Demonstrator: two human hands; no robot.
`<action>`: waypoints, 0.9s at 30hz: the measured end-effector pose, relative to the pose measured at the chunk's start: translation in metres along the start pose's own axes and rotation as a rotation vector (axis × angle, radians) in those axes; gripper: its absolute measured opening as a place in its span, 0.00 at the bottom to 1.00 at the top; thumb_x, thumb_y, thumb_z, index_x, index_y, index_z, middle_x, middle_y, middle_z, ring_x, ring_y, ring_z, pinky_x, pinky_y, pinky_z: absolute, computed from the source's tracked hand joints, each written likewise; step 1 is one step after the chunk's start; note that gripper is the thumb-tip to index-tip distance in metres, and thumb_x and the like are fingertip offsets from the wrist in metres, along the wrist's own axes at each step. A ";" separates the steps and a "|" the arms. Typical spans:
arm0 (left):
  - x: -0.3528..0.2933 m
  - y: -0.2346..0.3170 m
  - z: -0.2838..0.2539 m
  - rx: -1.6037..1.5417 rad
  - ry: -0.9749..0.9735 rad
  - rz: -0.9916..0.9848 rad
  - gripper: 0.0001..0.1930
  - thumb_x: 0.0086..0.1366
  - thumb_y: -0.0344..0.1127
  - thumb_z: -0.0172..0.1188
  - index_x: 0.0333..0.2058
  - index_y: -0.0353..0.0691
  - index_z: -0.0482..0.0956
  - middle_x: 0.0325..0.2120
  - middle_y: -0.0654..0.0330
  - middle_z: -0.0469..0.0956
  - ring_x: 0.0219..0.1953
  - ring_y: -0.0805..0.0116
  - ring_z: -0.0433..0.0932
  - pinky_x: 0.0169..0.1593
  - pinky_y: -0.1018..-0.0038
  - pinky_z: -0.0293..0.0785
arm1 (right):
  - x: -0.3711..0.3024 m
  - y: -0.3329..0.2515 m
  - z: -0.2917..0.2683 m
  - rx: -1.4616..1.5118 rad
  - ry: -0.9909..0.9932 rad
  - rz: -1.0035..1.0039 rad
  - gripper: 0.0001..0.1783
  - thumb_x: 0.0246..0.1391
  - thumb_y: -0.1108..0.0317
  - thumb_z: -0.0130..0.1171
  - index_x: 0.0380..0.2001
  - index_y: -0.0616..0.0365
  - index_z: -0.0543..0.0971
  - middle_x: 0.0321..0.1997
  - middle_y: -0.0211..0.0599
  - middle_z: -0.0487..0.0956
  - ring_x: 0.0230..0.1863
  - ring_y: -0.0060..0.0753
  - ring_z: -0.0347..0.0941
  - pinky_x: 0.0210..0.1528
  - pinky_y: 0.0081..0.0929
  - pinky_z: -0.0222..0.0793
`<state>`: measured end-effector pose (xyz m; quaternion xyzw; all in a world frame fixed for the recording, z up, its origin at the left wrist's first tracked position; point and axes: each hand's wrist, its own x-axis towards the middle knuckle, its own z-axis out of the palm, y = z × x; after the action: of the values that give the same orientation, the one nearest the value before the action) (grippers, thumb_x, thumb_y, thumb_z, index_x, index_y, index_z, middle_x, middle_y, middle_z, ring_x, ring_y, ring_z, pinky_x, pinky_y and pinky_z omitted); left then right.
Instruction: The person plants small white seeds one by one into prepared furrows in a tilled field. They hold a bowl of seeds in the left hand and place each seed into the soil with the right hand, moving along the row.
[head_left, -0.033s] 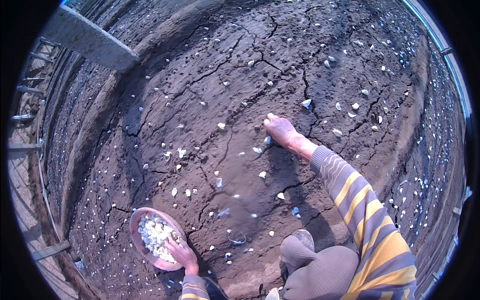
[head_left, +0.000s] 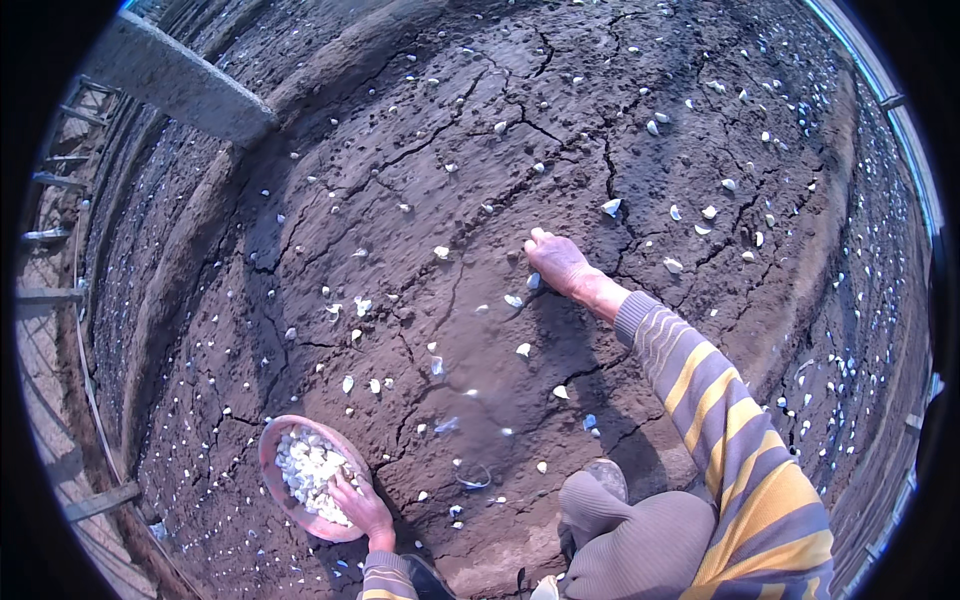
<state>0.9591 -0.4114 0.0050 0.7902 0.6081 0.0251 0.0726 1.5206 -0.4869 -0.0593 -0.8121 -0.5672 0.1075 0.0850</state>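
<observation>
Cracked soil [head_left: 400,270]: right hand [head_left: 558,267] bunched, its underside hidden; left hand [head_left: 364,509] in bowl [head_left: 267,468], its grip I can't tell.

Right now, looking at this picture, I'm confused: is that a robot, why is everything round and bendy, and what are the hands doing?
No robot here! A person is wearing a camera on their head, looking down. Its very wide lens bends straight edges. That's why you see the person's own striped sleeve and bent leg.

The ground is brown, cracked soil, dotted with pale pieces that look like garlic cloves. The left hand reaches into a reddish bowl, touching the heap of white pieces inside. The right hand is down by the soil with its fingers curled; I can't tell whether it holds anything.
</observation>
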 end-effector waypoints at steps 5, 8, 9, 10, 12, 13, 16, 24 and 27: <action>-0.013 -0.012 -0.009 -0.112 0.139 -0.196 0.26 0.72 0.44 0.45 0.60 0.28 0.64 0.59 0.39 0.64 0.62 0.43 0.61 0.64 0.55 0.55 | -0.001 0.001 0.004 0.035 0.046 0.032 0.04 0.50 0.74 0.53 0.31 0.61 0.76 0.38 0.46 0.73 0.39 0.49 0.76 0.40 0.38 0.77; -0.027 0.012 -0.031 -0.274 0.361 -0.459 0.26 0.70 0.45 0.51 0.56 0.26 0.68 0.57 0.39 0.66 0.60 0.45 0.65 0.63 0.57 0.58 | -0.006 0.024 -0.006 0.082 0.042 0.150 0.08 0.50 0.75 0.53 0.35 0.60 0.75 0.42 0.47 0.72 0.39 0.53 0.75 0.40 0.40 0.76; -0.031 0.002 -0.032 -0.288 0.402 -0.552 0.30 0.68 0.48 0.53 0.57 0.26 0.67 0.58 0.40 0.66 0.59 0.44 0.66 0.63 0.57 0.59 | -0.010 0.036 -0.013 0.016 0.178 0.182 0.08 0.50 0.75 0.54 0.36 0.60 0.74 0.43 0.47 0.72 0.39 0.53 0.75 0.40 0.40 0.76; -0.041 -0.022 -0.026 -0.306 0.436 -0.643 0.33 0.67 0.52 0.55 0.58 0.26 0.66 0.58 0.41 0.66 0.59 0.44 0.66 0.63 0.58 0.59 | -0.017 0.052 -0.022 -0.058 0.313 0.218 0.09 0.50 0.74 0.54 0.37 0.60 0.74 0.44 0.47 0.71 0.40 0.52 0.75 0.40 0.40 0.76; -0.054 -0.096 -0.012 -0.470 0.453 -0.969 0.40 0.62 0.59 0.59 0.59 0.28 0.65 0.59 0.46 0.67 0.59 0.46 0.67 0.63 0.55 0.61 | -0.016 0.075 -0.032 -0.327 0.389 0.365 0.10 0.49 0.73 0.56 0.37 0.59 0.74 0.43 0.46 0.73 0.39 0.45 0.76 0.38 0.38 0.77; -0.053 -0.073 -0.014 -0.665 0.436 -1.130 0.40 0.62 0.60 0.59 0.59 0.29 0.65 0.59 0.47 0.68 0.59 0.47 0.67 0.63 0.55 0.61 | -0.026 0.090 -0.034 -0.346 0.311 0.422 0.11 0.49 0.74 0.56 0.38 0.59 0.74 0.43 0.45 0.73 0.40 0.45 0.77 0.38 0.38 0.77; -0.049 -0.085 0.002 -1.510 0.275 -1.360 0.36 0.61 0.60 0.59 0.57 0.35 0.69 0.53 0.51 0.74 0.55 0.53 0.72 0.57 0.56 0.70 | -0.038 0.115 -0.041 -0.084 0.139 0.457 0.09 0.53 0.72 0.55 0.38 0.60 0.72 0.43 0.52 0.72 0.42 0.54 0.77 0.37 0.45 0.76; -0.028 -0.090 0.018 -1.852 0.135 -1.406 0.18 0.69 0.39 0.50 0.50 0.31 0.72 0.45 0.47 0.78 0.47 0.52 0.77 0.51 0.61 0.79 | -0.031 0.100 -0.038 0.104 0.219 0.359 0.08 0.53 0.71 0.55 0.36 0.62 0.73 0.40 0.54 0.74 0.40 0.58 0.76 0.42 0.47 0.75; -0.028 -0.084 0.007 -1.797 0.191 -1.352 0.19 0.69 0.37 0.48 0.50 0.26 0.72 0.45 0.44 0.78 0.48 0.49 0.78 0.52 0.58 0.79 | -0.019 0.091 -0.038 -0.045 0.174 0.292 0.07 0.52 0.74 0.53 0.35 0.62 0.76 0.41 0.53 0.75 0.39 0.53 0.79 0.40 0.43 0.77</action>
<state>0.8721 -0.4178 -0.0130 -0.0450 0.6756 0.4695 0.5667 1.6065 -0.5364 -0.0448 -0.8938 -0.4360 0.0353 0.0989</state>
